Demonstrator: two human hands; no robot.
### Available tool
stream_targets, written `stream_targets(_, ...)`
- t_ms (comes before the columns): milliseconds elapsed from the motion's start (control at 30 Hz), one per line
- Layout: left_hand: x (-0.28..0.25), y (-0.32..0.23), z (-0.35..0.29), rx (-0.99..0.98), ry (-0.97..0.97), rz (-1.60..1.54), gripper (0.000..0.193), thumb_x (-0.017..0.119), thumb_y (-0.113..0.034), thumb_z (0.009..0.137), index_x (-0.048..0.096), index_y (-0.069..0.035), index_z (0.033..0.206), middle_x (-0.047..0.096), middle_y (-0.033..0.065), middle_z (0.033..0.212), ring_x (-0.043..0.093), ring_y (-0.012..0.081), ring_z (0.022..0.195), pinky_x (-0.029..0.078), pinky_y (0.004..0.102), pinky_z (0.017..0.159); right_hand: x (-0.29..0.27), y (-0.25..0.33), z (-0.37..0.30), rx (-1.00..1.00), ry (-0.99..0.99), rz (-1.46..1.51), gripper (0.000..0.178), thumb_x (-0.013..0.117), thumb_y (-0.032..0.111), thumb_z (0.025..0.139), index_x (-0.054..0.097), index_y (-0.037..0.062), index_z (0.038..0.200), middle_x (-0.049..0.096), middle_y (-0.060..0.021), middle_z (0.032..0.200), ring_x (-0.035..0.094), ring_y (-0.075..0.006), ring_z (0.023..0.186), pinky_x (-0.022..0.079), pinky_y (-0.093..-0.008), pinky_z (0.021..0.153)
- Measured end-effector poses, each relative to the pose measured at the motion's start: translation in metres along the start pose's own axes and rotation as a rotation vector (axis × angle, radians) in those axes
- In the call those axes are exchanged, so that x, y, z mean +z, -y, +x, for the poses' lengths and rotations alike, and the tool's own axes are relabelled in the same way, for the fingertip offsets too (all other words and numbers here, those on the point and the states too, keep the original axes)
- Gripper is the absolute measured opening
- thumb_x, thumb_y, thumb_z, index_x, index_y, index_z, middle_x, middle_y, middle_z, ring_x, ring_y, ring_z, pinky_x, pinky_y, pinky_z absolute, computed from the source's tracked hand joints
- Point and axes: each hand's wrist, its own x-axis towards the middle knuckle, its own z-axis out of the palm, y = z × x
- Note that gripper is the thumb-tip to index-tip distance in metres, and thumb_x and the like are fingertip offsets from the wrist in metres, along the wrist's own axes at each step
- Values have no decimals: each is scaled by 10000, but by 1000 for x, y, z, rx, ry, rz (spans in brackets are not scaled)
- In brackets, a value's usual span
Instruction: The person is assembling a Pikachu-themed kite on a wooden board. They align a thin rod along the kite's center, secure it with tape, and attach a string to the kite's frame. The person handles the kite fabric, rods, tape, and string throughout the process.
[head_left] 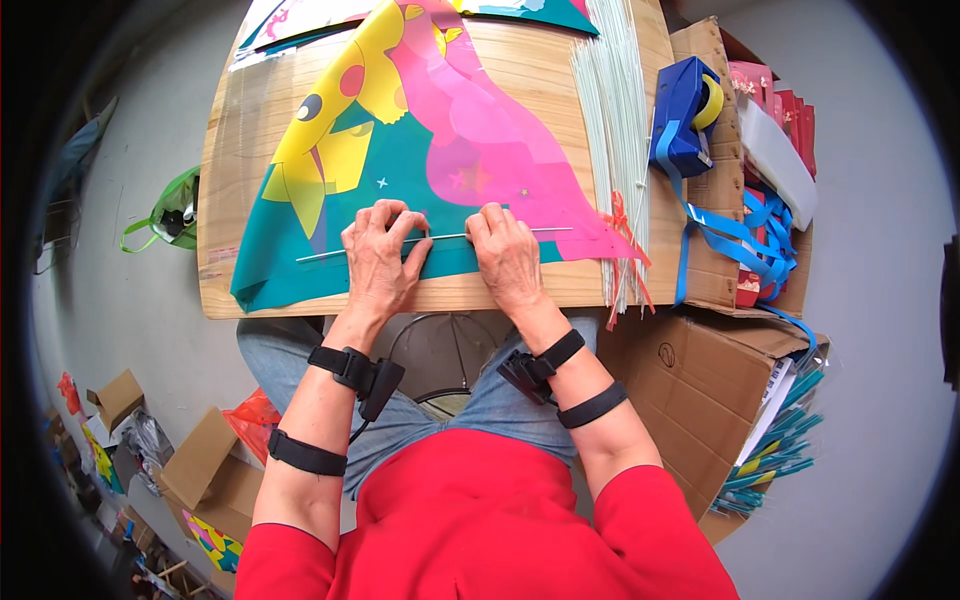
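Observation:
A thin, pale rod (450,237) lies crosswise near the close edge of a large printed sheet (400,160) in teal, pink and yellow. My left hand (378,258) bends over the rod left of its middle, thumb and fingers closed about it. On the right of the middle, my right hand (508,262) pinches the same rod with its fingertips down on the sheet. Both rod ends stick out past my hands. The sheet's lower left corner curls up a little, and its far point reaches the table's back.
The wooden table (545,75) carries a long bundle of pale rods (620,150) on the right, with red ties (620,215). Beside it stand a blue tape dispenser (685,118) and a carton (712,265) with blue strapping. Another carton (680,390) sits lower right.

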Motion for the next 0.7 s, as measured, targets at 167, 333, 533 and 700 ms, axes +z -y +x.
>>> stream_targets(167, 1, 0, 0, 28, -42, -23, 220, 775, -159, 784, 666, -153, 975, 576, 34, 1076, 543, 262, 1057, 398, 438, 897, 2, -1, -1, -10, -16, -11, 84, 592, 86, 807, 530, 82, 864, 525, -79, 876, 590, -219, 792, 467, -356, 634)
stream_targets(333, 1, 2, 0, 31, -83, -36, 212, 781, -163, 769, 674, -171, 952, 585, 33, 1061, 548, 265, 1037, 407, 431, 881, -1, -1, -1, 3, 33, 12, 78, 602, 118, 843, 535, 102, 879, 525, -75, 874, 596, -239, 820, 475, -373, 655)
stream_targets(533, 1, 0, -3, -20, -50, -47, 229, 790, -162, 781, 681, -163, 983, 571, 20, 1101, 526, 239, 1082, 368, 418, 942, -5, 3, 1, 21, 48, 73, 127, 660, 99, 836, 538, 94, 872, 516, -68, 864, 586, -232, 813, 468, -382, 667)
stream_targets(700, 1, 0, -3, -40, -31, -56, 227, 780, -164, 789, 677, -174, 992, 563, 12, 1089, 523, 234, 1094, 360, 426, 990, -4, 5, 1, 23, 54, 75, 136, 670, 104, 838, 540, 95, 874, 518, -68, 864, 586, -232, 819, 467, -383, 670)
